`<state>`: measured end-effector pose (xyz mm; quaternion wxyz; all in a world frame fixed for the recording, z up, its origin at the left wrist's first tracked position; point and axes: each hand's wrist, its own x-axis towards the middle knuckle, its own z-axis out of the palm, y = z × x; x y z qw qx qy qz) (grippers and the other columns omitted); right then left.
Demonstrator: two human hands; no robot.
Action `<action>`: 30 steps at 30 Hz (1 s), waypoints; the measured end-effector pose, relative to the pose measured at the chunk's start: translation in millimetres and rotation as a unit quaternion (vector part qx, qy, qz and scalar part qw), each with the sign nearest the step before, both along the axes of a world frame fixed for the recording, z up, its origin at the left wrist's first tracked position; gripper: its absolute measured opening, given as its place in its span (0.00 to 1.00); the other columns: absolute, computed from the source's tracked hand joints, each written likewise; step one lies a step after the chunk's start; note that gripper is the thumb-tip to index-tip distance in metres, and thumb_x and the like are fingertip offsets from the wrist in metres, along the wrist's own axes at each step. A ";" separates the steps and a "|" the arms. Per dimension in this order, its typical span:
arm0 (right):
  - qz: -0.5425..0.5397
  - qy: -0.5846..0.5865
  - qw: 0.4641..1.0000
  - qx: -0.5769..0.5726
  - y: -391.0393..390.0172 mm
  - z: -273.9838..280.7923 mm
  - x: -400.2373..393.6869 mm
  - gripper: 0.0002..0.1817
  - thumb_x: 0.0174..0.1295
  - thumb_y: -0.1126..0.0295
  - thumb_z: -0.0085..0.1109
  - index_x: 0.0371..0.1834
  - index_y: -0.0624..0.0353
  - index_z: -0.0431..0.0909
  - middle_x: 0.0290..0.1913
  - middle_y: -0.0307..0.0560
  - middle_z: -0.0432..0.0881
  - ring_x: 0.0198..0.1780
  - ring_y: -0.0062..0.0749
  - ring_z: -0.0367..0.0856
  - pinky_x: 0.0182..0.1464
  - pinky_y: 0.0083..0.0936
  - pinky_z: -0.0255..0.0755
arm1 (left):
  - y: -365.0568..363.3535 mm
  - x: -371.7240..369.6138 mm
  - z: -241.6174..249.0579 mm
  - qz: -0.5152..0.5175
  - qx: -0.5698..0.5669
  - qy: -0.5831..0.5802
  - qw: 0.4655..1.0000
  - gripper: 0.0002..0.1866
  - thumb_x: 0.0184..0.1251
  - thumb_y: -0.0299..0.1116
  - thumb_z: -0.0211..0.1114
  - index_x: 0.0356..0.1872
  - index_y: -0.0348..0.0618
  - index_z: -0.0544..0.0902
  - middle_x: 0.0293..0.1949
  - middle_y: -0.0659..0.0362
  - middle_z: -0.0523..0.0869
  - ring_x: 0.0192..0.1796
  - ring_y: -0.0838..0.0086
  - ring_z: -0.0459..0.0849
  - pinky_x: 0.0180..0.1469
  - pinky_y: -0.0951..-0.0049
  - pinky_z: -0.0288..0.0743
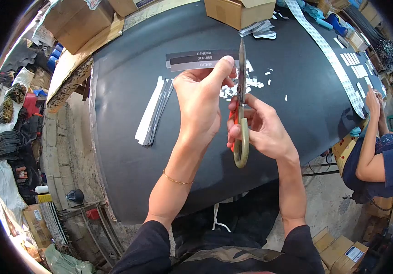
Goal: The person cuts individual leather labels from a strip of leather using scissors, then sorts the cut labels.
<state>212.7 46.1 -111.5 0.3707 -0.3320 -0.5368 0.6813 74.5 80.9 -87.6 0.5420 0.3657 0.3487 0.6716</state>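
My left hand (203, 91) pinches dark strips (192, 60) printed "GENUINE" and "LEATHER" between thumb and fingers. The strips overlap and lie crosswise, their right ends at the scissor blades. In my right hand (262, 125) are scissors (242, 77), with one olive and one red handle and the blades pointing away from me. Small white clippings (253, 83) are scattered on the black table (128, 182) behind the scissors. Left of my left wrist lies a fanned bundle of white and dark strips (153, 112).
An open cardboard box (240, 13) stands at the far edge, beside a pile of cut labels (260, 30). A long printed strip (326, 50) crosses the right side. At the right edge sits a co-worker (372, 155). Another box (78, 25) is at upper left.
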 end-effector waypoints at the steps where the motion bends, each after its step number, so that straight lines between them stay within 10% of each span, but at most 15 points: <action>1: -0.012 0.008 1.000 -0.017 -0.7 0.4 0.2 0.22 0.56 0.73 0.67 0.50 0.64 0.68 0.32 0.42 0.79 0.32 0.23 0.79 0.35 0.21 0.76 | 0.8 -2.3 -0.2 0.005 0.004 -0.002 1.000 0.04 0.59 0.27 0.66 0.28 0.38 0.83 0.26 0.58 0.83 0.29 0.77 0.78 0.36 0.75 0.70; 6: -0.079 -0.086 0.993 -0.023 -3.4 -10.8 -4.6 0.20 0.56 0.71 0.66 0.48 0.65 0.68 0.30 0.48 0.82 0.32 0.32 0.83 0.37 0.29 0.77 | 0.3 -18.6 12.5 0.038 0.041 -0.013 0.998 0.04 0.58 0.26 0.67 0.27 0.38 0.83 0.25 0.57 0.83 0.30 0.76 0.78 0.35 0.75 0.69; 9: -0.040 -0.449 0.876 0.172 -13.5 -8.1 -19.4 0.22 0.50 0.62 0.67 0.42 0.64 0.69 0.28 0.61 0.82 0.35 0.55 0.83 0.41 0.39 0.76 | -6.6 -24.5 23.1 0.037 0.060 -0.027 0.997 0.04 0.57 0.26 0.67 0.26 0.37 0.83 0.25 0.58 0.83 0.30 0.76 0.79 0.34 0.75 0.69; 14: 0.023 -0.630 0.729 0.266 -34.5 -37.2 -55.5 0.18 0.50 0.65 0.66 0.42 0.58 0.73 0.31 0.57 0.82 0.37 0.50 0.83 0.42 0.39 0.78 | -19.6 -26.4 33.3 0.011 0.082 -0.013 0.996 0.04 0.57 0.25 0.67 0.27 0.35 0.84 0.26 0.57 0.84 0.29 0.77 0.80 0.33 0.77 0.70; 19: -0.042 -0.403 0.764 0.502 -37.8 -19.7 -24.5 0.18 0.54 0.69 0.62 0.48 0.59 0.77 0.34 0.51 0.84 0.38 0.49 0.83 0.41 0.40 0.74 | -29.8 -24.3 41.4 -0.026 0.087 -0.004 0.996 0.03 0.55 0.24 0.66 0.27 0.35 0.84 0.24 0.57 0.83 0.27 0.80 0.77 0.31 0.81 0.69; 21: 0.006 -0.457 0.851 0.260 -17.2 28.9 -4.6 0.18 0.56 0.71 0.62 0.52 0.55 0.79 0.33 0.51 0.83 0.35 0.42 0.83 0.43 0.30 0.75 | -33.0 -25.7 44.1 -0.052 0.098 0.016 0.994 0.03 0.54 0.25 0.67 0.27 0.35 0.84 0.24 0.59 0.84 0.26 0.81 0.78 0.30 0.82 0.68; 24: -0.220 -0.310 0.879 0.288 -2.0 94.5 18.4 0.09 0.61 0.76 0.55 0.43 0.62 0.80 0.36 0.40 0.84 0.36 0.20 0.80 0.37 0.18 0.73 | -36.6 -30.9 47.2 -0.091 0.104 0.050 0.989 0.05 0.53 0.26 0.69 0.29 0.34 0.85 0.25 0.59 0.84 0.27 0.82 0.78 0.30 0.82 0.69; 30: 0.008 -0.317 0.838 0.444 7.4 189.3 -8.7 0.35 0.54 0.63 0.65 0.65 0.60 0.64 0.40 0.44 0.81 0.47 0.23 0.78 0.51 0.24 0.69 | -40.8 -22.3 44.9 -0.170 0.141 0.171 0.960 0.12 0.46 0.33 0.69 0.22 0.31 0.84 0.19 0.60 0.82 0.23 0.83 0.76 0.26 0.80 0.70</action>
